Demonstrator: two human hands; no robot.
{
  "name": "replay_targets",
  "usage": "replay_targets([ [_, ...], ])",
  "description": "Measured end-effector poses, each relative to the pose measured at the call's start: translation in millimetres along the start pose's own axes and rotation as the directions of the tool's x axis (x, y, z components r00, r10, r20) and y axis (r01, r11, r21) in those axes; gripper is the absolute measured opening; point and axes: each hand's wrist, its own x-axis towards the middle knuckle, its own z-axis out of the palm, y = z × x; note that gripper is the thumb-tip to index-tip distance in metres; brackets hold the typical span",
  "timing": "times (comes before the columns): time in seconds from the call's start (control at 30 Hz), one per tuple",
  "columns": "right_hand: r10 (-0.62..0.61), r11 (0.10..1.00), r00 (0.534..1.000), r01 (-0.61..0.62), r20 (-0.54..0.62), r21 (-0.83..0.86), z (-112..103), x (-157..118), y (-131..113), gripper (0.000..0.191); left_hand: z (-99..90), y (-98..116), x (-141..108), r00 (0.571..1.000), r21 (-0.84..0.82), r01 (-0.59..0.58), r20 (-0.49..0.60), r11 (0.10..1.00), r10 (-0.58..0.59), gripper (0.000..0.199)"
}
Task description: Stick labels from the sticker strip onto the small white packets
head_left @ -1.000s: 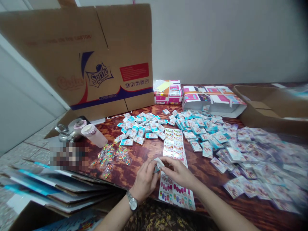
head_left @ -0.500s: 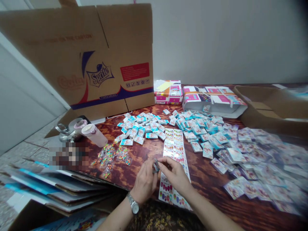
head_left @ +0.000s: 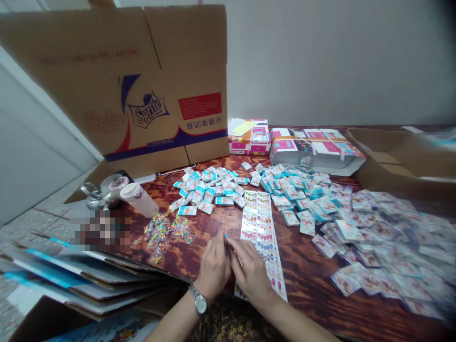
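Note:
Close together over the table's front edge, my left hand [head_left: 215, 264] and my right hand [head_left: 250, 270] are both closed around one small item, of which only a dark sliver with a bluish tip shows between the fingers. A long sheet of colourful stickers [head_left: 257, 221] lies under and beside my right hand. Beyond the hands is a pile of small white-and-blue boxes [head_left: 208, 187]. Small clear bags of coloured beads or sweets [head_left: 162, 232] lie to the left of my left hand.
A larger heap of small boxes [head_left: 295, 190] merges into wrapped packets [head_left: 384, 247] on the right. A big Sprite carton [head_left: 149, 85] stands at the back left, near a pink-lidded cup [head_left: 140, 199]. Pink-and-white boxes [head_left: 313, 142] and an open carton [head_left: 402, 156] are behind.
My right hand has moved slightly left and rolled over, its fingers now against my left hand. The small item, grey and visible before, is now mostly covered.

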Motion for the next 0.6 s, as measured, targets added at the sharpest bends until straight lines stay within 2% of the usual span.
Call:
replay_targets([
  [0.13, 0.14, 0.981, 0.984, -0.153, 0.109, 0.117, -0.6, 7.9, 17.3, 0.037, 3.3, -2.4, 2.8, 0.996, -0.057, 0.043, 0.075, 0.997, -0.038, 0.059],
  [0.27, 0.294, 0.86, 0.909, -0.386, 0.295, 0.333, -24.6, 47.7, 47.8, 0.029, 1.6, 0.2, 8.7, 0.994, -0.145, 0.056, 0.102, 0.988, -0.041, 0.066],
  [0.3, 0.358, 0.82, 0.904, -0.424, 0.233, 0.385, -34.8, 60.6, 57.0, 0.03, 0.8, 0.4, 9.4, 0.995, -0.146, 0.057, 0.088, 0.988, -0.045, 0.067],
  [0.4, 0.43, 0.818, 0.902, -0.404, 0.031, 0.409, -67.1, 92.0, 84.3, 0.049, 0.8, -1.2, 7.5, 0.997, -0.137, 0.054, 0.07, 0.989, -0.044, 0.064],
  [0.47, 0.46, 0.858, 0.882, -0.41, -0.107, 0.309, -80.2, 97.4, 99.5, 0.058, 3.6, -3.0, 3.6, 0.995, -0.138, 0.047, 0.098, 0.989, -0.034, 0.058],
  [0.5, 0.413, 0.903, 0.906, -0.395, -0.091, 0.168, -82.0, 94.5, 105.6, 0.061, 5.7, -3.8, 1.5, 0.993, -0.137, 0.042, 0.112, 0.99, -0.027, 0.055],
  [0.53, 0.339, 0.941, 0.94, -0.339, -0.027, -0.001, -80.6, 88.4, 110.4, 0.065, 7.9, -4.4, -0.4, 0.992, -0.135, 0.037, 0.124, 0.99, -0.02, 0.053],
  [0.57, 0.247, 0.96, 0.965, -0.231, 0.092, -0.158, -76.4, 80.2, 114.0, 0.069, 10.2, -4.7, -1.8, 0.991, -0.134, 0.034, 0.134, 0.99, -0.016, 0.051],
  [0.6, 0.171, 0.956, 0.961, -0.108, 0.218, -0.274, -70.2, 71.1, 116.4, 0.073, 12.3, -5.0, -2.8, 0.99, -0.134, 0.03, 0.141, 0.991, -0.011, 0.05],
])
